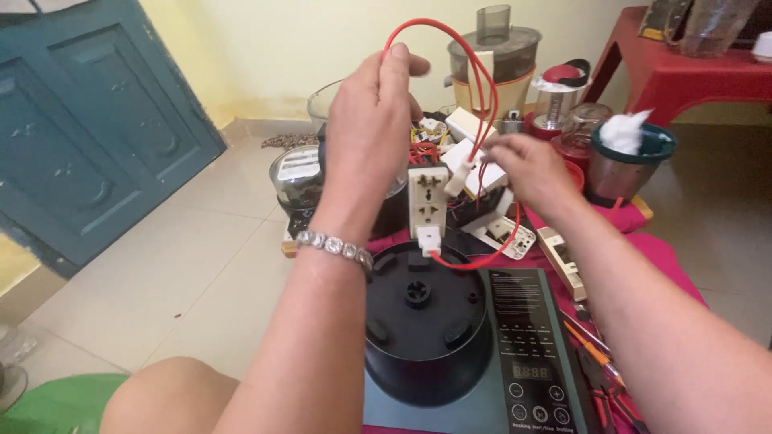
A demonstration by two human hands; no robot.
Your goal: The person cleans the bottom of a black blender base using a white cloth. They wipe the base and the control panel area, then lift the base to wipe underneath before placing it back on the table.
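Note:
My left hand [371, 128] is raised and pinches the top of a loop of red wire [474, 72]. The wire runs down to a small white connector [429, 239] hanging just above a black round appliance base [422, 321]. My right hand [532, 173] holds the wire's other end near a second white connector [460, 178]. A cream wall-socket plate [428, 201] stands upright between my hands. I wear a silver bracelet [334, 245] on the left wrist.
The black base stands on an induction cooktop [531, 354] with a dark control panel. Behind are a blender jug [492, 64], small jars, a steel cup with a white wad [627, 157], loose switch parts and a red table [683, 72]. Screwdrivers [595, 358] lie at right.

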